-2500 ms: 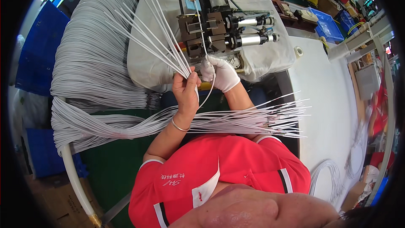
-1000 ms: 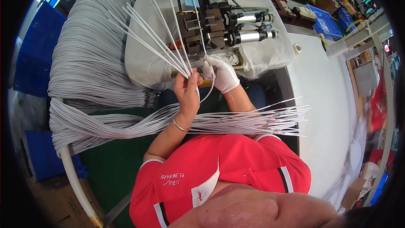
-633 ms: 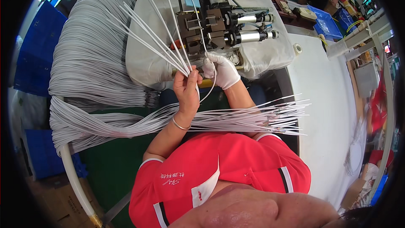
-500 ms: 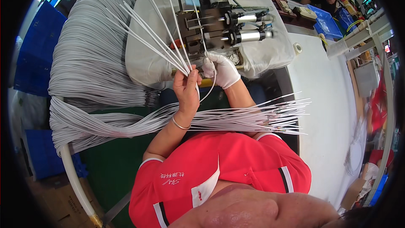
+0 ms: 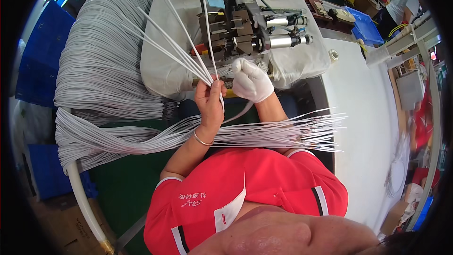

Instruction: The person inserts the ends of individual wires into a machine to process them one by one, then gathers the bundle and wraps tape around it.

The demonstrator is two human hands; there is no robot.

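Observation:
My bare left hand point(image 5: 210, 98) is closed around several thin white cables point(image 5: 185, 56), whose free ends fan upward and to the left. My right hand point(image 5: 252, 81), in a white glove, is curled into a fist just right of it. A motion-smeared cable point(image 5: 239, 113) runs up from below my left hand to the gloved fist; its end is hidden in the fingers. Beyond both hands stands a dark metal machine point(image 5: 243, 23) with blocky jaws and silver air cylinders point(image 5: 283, 41). A bundle of cables point(image 5: 264, 134) lies across in front of my body, beneath my forearms.
A thick mass of grey-white cables point(image 5: 96, 52) hangs at the left over a pale curved pipe point(image 5: 82, 198). White sheeting point(image 5: 165, 56) covers the machine's stand. To the right are a white tabletop point(image 5: 358, 127), a tape roll point(image 5: 333, 55), a blue crate point(image 5: 365, 26) and another person point(image 5: 403, 4).
My right hand has drawn back from the machine jaws, slightly right and toward me, and its cable has come out of them. The left hand stays nearly still. The background person has shifted right.

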